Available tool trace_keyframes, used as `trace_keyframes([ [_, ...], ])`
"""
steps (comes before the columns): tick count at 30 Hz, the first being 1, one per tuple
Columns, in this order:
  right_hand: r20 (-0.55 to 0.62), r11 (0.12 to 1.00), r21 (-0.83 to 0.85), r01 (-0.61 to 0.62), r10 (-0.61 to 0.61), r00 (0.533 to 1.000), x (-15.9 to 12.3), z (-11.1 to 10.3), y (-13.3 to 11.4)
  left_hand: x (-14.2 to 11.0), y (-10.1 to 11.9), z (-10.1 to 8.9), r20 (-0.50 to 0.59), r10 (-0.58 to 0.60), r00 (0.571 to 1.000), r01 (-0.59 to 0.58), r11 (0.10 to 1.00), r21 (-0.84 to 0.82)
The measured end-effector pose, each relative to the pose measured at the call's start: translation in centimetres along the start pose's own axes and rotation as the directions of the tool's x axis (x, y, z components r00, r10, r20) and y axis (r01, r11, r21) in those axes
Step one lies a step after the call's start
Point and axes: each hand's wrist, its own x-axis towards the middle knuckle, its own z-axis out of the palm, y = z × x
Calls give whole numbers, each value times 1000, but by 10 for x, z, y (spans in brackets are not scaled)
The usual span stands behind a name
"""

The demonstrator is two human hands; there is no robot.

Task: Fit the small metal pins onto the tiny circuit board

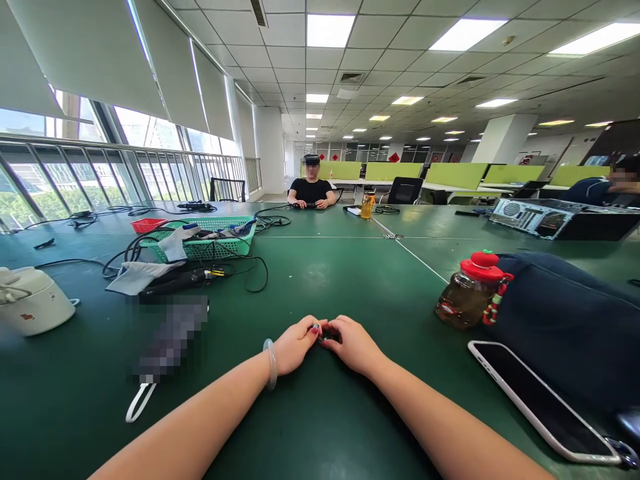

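Observation:
Both my hands meet over the middle of the green table (320, 427). My left hand (296, 345), with a pale bangle at the wrist, is closed, its thumb and fingers pinching a small dark object (329, 337). My right hand (356, 345) curls around the other side of the same object, fingers closed against it. Fingers cover most of the object, so its kind cannot be made out; it looks dark with some shiny bits.
Left: a green basket (220, 248) of gloves and cables, a red tray (147, 225), a white pot-like appliance (35, 300), a blurred item with a white strap (141, 402). Right: a red-lidded bottle (463, 297), a dark bag (555, 320), a phone (545, 400). A person (312, 187) sits opposite.

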Motion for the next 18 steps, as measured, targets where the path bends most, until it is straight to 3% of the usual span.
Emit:
trace_keyframes([
  [5, -17, 1000, -29, 0, -1, 1000, 1, -1, 0, 4, -6, -2, 34, -119, 992, 123, 927, -355],
  [9, -18, 1000, 13, 0, 1, 1000, 1, 0, 3, 6, -3, -4, 8, -212, 977, 193, 877, -441],
  [12, -20, 985, 168, -50, 54, 998, 3, 6, 8, 8, -2, -7, 19, -276, 961, 254, 853, -457],
  [14, 7, 924, 363, -124, 131, 991, 10, 8, 11, 9, -2, -8, 25, -300, 954, 277, 841, -465],
  [16, 52, 784, 585, -207, 219, 974, 23, -1, 13, 9, -1, -9, 23, -307, 952, 281, 838, -468],
  [17, 71, 674, 699, -239, 267, 961, 32, -9, 14, 10, -1, -9, 21, -307, 951, 281, 840, -465],
  [18, 52, 629, 744, -225, 280, 958, 41, -21, 15, 10, -1, -9, 20, -308, 951, 283, 842, -458],
])
